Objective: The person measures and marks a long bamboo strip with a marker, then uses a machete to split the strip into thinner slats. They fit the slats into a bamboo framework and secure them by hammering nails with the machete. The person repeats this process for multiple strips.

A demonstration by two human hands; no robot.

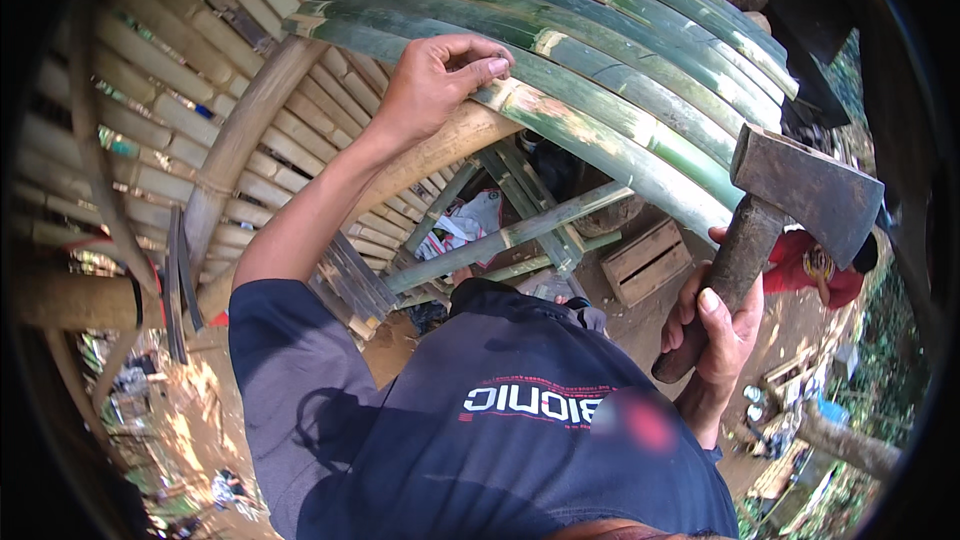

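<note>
My right hand [728,338] is wrapped round the wooden handle of a hatchet [808,192], whose dark, worn metal head is raised at the right of the view. My left hand [432,88] is closed in a pinch over the nearest green split-bamboo slat [575,127], by its pale, scraped node. Whatever may be between those fingertips is too small to make out. Several more green bamboo slats [610,65] lie side by side beyond it, forming a slatted surface. Under their left part runs a thick, pale bamboo pole [440,148].
A wall of dried bamboo slats [150,85] stands at the left, with a thick bamboo post [235,140] before it. Below the slats are bamboo struts [520,235], a white bag [468,228] and a wooden crate [647,262]. A person in red [815,270] is behind the hatchet.
</note>
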